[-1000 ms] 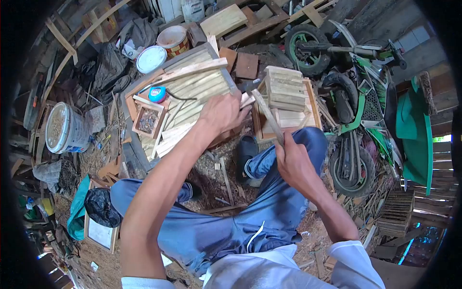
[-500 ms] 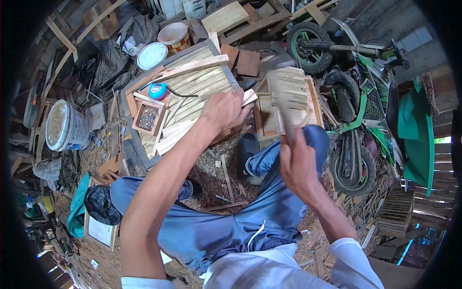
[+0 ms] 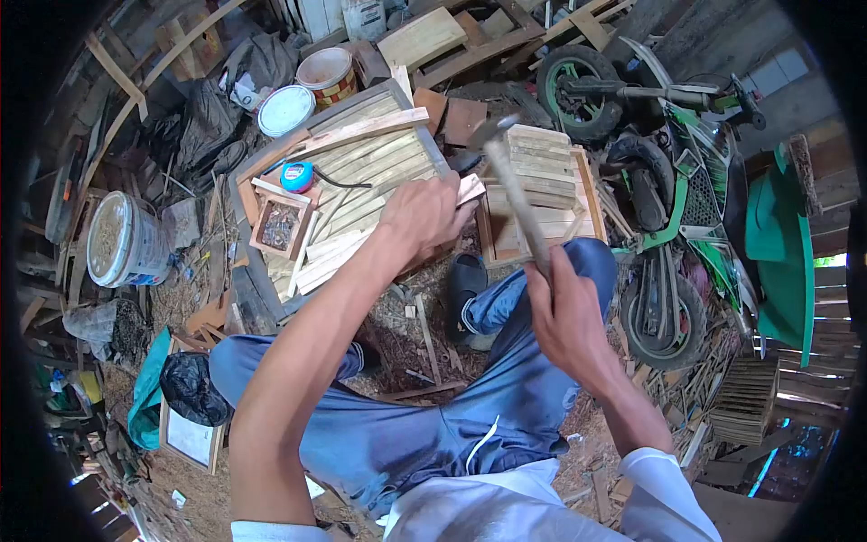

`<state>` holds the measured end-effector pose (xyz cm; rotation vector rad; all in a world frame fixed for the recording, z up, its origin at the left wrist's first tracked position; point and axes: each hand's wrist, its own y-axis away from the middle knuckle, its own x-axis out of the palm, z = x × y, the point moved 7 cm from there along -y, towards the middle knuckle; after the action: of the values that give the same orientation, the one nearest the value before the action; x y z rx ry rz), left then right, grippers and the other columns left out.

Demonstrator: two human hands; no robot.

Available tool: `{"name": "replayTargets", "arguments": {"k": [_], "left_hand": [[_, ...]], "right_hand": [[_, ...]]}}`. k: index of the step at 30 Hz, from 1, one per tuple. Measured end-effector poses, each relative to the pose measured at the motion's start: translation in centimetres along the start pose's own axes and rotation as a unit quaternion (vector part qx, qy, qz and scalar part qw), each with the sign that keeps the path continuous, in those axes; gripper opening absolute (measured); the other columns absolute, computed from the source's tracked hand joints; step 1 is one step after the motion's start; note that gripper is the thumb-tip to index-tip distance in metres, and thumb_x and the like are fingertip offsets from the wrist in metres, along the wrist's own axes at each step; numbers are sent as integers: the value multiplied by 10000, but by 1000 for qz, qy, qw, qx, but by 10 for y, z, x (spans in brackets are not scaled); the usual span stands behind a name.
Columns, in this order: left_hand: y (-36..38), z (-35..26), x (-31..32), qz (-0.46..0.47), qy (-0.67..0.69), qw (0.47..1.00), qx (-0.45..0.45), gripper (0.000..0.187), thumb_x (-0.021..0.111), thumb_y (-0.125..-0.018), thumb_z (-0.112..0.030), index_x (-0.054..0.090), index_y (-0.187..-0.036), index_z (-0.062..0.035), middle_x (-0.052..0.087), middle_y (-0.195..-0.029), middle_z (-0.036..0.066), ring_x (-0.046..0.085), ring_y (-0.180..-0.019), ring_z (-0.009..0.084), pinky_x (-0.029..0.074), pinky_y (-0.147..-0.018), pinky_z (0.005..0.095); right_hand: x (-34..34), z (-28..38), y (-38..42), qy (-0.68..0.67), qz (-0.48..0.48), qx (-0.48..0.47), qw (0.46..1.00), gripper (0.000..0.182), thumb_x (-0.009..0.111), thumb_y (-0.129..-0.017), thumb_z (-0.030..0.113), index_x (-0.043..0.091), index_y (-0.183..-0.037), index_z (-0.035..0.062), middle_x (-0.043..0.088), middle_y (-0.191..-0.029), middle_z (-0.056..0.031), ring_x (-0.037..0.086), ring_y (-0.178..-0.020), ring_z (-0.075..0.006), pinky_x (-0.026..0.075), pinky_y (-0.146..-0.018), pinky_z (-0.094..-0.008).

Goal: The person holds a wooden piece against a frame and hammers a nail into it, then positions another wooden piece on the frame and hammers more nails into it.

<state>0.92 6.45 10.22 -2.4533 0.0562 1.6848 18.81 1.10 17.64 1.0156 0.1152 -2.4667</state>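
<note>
My left hand [image 3: 423, 215] is closed round a wooden piece [image 3: 470, 188], whose pale end sticks out to the right at the table's edge. In my right hand [image 3: 564, 307] is the handle of a hammer [image 3: 517, 194], its head up and to the left, near the piece. Wooden slats [image 3: 361, 185] lie on the low table [image 3: 262, 287] under and beside my left hand. A blue tape measure [image 3: 296, 177] and a small wooden box [image 3: 281, 225] of small metal bits rest at the table's left.
Right of the table, a wooden frame [image 3: 591, 185] holds stacked slats [image 3: 542, 172]. A green motorbike [image 3: 691, 185] stands at the right. Buckets [image 3: 128, 239] are at the left and a white lid [image 3: 286, 111] is behind the table. Wood scraps litter the floor.
The hammer was blurred by motion before and now shows more sharply, its head slightly lower and further left. My left hand stays on the wooden piece, almost unmoved.
</note>
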Motion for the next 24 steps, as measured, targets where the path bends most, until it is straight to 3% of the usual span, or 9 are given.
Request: {"name": "replayTargets", "arguments": {"k": [2, 6, 10, 14, 17, 18, 21, 22, 24], "left_hand": [[1, 0, 3, -5, 3, 1000, 0, 441, 604, -890, -363, 552, -1059, 41, 655, -712, 249, 658, -680, 429, 535, -630, 506], [-3, -3, -5, 16, -9, 1000, -7, 439, 601, -893, -366, 556, -1043, 43, 657, -726, 255, 658, -683, 433, 535, -632, 509], [-3, 1, 1, 13, 2, 1000, -8, 434, 590, -903, -373, 556, -1034, 40, 658, -718, 251, 659, -674, 432, 535, -629, 510], [1, -3, 1, 11, -2, 1000, -5, 427, 595, -900, -374, 558, -1016, 35, 651, -692, 252, 659, -664, 430, 536, -612, 500], [2, -4, 2, 13, -2, 1000, -3, 426, 601, -894, -368, 555, -1015, 39, 648, -686, 253, 658, -660, 428, 532, -613, 502], [-1, -2, 2, 9, -2, 1000, -3, 424, 602, -893, -365, 555, -1014, 39, 648, -685, 254, 657, -660, 428, 531, -615, 504], [1, -3, 2, -2, 4, 1000, 0, 427, 599, -894, -362, 549, -1018, 44, 647, -688, 255, 657, -665, 426, 528, -627, 505], [1, -3, 3, 0, 3, 1000, -4, 430, 595, -897, -364, 548, -1018, 45, 648, -689, 254, 656, -665, 427, 528, -626, 505], [-6, -1, 0, -3, 1, 1000, -1, 435, 585, -902, -370, 544, -1018, 47, 649, -693, 253, 654, -664, 431, 527, -627, 506]], "right_hand": [[-2, 3, 7, -55, -50, 5, 997, 223, 498, -960, 125, 436, -1028, -78, 552, -655, -351, 562, -699, -545, 416, -615, -602], [14, -29, -5, 59, 19, -10, 998, 201, 504, -961, 105, 429, -1023, -71, 545, -638, -333, 566, -674, -533, 418, -567, -551], [-9, 8, 6, -33, -18, 21, 999, 262, 501, -964, 136, 437, -1075, -93, 556, -653, -349, 571, -682, -539, 419, -598, -595], [17, -34, -2, 74, 14, -18, 997, 236, 500, -970, 135, 431, -1060, -73, 551, -641, -326, 568, -669, -531, 388, -565, -568], [-2, -7, 1, 17, 34, 26, 999, 224, 498, -966, 118, 428, -1054, -76, 549, -642, -329, 565, -673, -529, 389, -567, -572], [-8, 3, 5, -24, -10, -3, 1000, 205, 494, -964, 104, 430, -1042, -75, 545, -643, -331, 564, -679, -526, 388, -569, -571], [2, -9, 6, -29, -38, 15, 999, 198, 496, -964, 96, 436, -1042, -76, 549, -644, -329, 564, -677, -527, 391, -576, -574], [13, -21, 0, 65, 20, 13, 998, 209, 497, -964, 108, 444, -1038, -80, 559, -652, -326, 563, -670, -529, 398, -599, -582], [4, -23, -3, 43, 6, 6, 999, 217, 499, -965, 121, 453, -1037, -79, 564, -659, -328, 563, -674, -532, 402, -619, -587]]}}
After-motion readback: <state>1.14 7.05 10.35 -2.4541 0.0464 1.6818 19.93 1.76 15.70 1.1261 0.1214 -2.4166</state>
